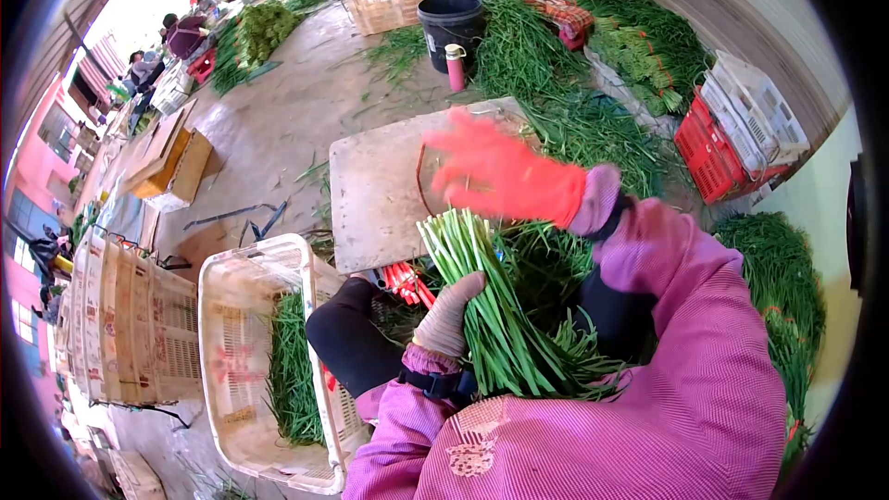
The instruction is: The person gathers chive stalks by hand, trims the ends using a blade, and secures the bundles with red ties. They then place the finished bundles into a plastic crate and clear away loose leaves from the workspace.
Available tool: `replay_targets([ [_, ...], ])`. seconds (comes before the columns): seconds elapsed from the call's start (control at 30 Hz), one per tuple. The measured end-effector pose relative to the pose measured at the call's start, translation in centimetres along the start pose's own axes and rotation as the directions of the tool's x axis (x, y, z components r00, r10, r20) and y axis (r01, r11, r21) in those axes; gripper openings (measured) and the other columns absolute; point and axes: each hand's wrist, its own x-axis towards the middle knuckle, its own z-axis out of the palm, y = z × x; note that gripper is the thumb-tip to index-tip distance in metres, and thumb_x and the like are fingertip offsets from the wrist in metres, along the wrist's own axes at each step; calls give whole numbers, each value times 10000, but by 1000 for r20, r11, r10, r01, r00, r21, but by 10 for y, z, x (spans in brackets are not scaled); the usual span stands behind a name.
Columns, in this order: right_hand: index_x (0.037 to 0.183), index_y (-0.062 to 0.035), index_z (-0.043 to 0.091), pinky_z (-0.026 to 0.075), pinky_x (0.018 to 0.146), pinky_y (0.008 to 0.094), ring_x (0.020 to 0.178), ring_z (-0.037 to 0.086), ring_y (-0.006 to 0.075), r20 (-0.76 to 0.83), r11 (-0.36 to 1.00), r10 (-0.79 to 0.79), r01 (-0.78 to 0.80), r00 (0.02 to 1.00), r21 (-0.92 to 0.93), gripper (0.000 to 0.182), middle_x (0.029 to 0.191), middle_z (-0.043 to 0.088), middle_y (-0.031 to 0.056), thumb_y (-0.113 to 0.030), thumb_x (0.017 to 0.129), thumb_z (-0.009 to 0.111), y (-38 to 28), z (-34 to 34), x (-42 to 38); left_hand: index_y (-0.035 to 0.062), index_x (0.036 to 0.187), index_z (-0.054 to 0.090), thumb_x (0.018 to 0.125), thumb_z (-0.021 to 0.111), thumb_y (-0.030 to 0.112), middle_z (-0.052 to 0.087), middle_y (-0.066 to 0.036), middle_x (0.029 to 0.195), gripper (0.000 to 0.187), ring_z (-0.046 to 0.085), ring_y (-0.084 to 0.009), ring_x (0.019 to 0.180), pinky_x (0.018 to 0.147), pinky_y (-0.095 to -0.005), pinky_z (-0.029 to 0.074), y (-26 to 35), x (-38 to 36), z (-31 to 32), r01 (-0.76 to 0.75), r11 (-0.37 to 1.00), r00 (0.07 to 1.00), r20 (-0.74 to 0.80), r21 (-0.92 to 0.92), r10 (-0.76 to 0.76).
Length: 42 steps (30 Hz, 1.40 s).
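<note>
In a pale knitted glove, my left hand (451, 315) is closed around a bunch of garlic chives (505, 315), their whitish stem ends pointing up and away from me. My right hand (505, 169), in an orange-red glove, is raised just beyond those stem ends. Its fingers are spread and somewhat blurred, with nothing visible in them. Under it lies a worn flat board (370, 185) with a thin reddish-brown strip (421, 181) on it. A cluster of red ties (407, 284) sits near my left knee, at the board's near edge.
Left of my knee stands a white plastic crate (211, 343) with chives (294, 370) inside. Stacked crates (134, 324) are farther left. Beyond the board are a pink flask (455, 68), a black bucket (451, 28) and heaped greens (523, 51). Red and white crates (713, 148) stand right.
</note>
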Motion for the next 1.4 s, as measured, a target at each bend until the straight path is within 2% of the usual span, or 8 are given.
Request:
replay_targets([
  [0.4,919,-93,642,167,1148,594,1428,206,449,554,966,88,-206,828,155,192,1482,420,119,-264,841,603,-19,36,5,13,1127,623,844,699,263,702,-91,959,386,688,-217,781,722,-352,588,2,-2,11,6,998,1000,-6,58,-5],
  [0.5,885,-85,635,195,1140,592,1408,256,452,453,939,36,-185,891,289,140,1435,475,121,-211,849,588,-10,48,5,16,1151,614,842,702,248,701,-94,972,396,689,-223,807,748,-371,588,3,-3,9,9,999,1000,18,31,-10],
  [0.63,874,-44,640,250,1134,568,1369,362,371,-172,903,-147,61,974,-425,105,1267,570,106,-96,809,576,7,34,26,24,1196,590,844,701,238,690,-107,1025,427,684,-234,860,786,-391,582,0,2,4,9,1000,1000,20,-9,-9],
  [0.9,1018,-56,612,444,842,402,1009,565,292,-715,139,-209,-703,667,-697,241,1071,618,65,-255,890,566,140,-136,17,37,1256,549,849,687,256,668,-105,1070,482,673,-235,896,799,-385,577,-2,-4,-6,-56,995,998,14,-82,57],
  [1.0,1117,-11,581,465,868,387,1104,570,319,-570,192,287,-630,769,-753,393,1153,623,144,-353,926,549,92,-120,-2,15,1268,529,870,655,292,645,-135,1132,501,652,-248,979,872,-400,553,-6,7,-28,-69,988,993,83,-135,81],
  [1.07,1295,29,472,486,890,376,1028,615,330,-78,771,625,-630,776,-91,577,1105,634,195,-420,946,569,67,-72,-28,2,1272,518,875,651,335,627,-147,1169,534,638,-258,1019,891,-402,543,-9,17,-36,-119,981,969,199,-151,148],
  [1.17,1405,34,394,384,1062,399,1279,488,334,455,631,554,-708,697,317,715,1361,504,249,-521,965,488,-34,7,-52,2,1293,492,900,624,374,611,-150,1199,557,620,-279,1063,927,-407,526,-8,14,-38,-105,984,982,139,-147,125],
  [1.4,1454,39,311,113,1171,506,1443,176,403,175,925,359,-374,917,64,770,1504,329,221,-549,965,394,-82,100,-42,134,1496,278,895,614,493,378,-129,1491,776,415,-332,1338,1108,-510,353,7,5,-47,-201,964,974,70,-174,216],
])
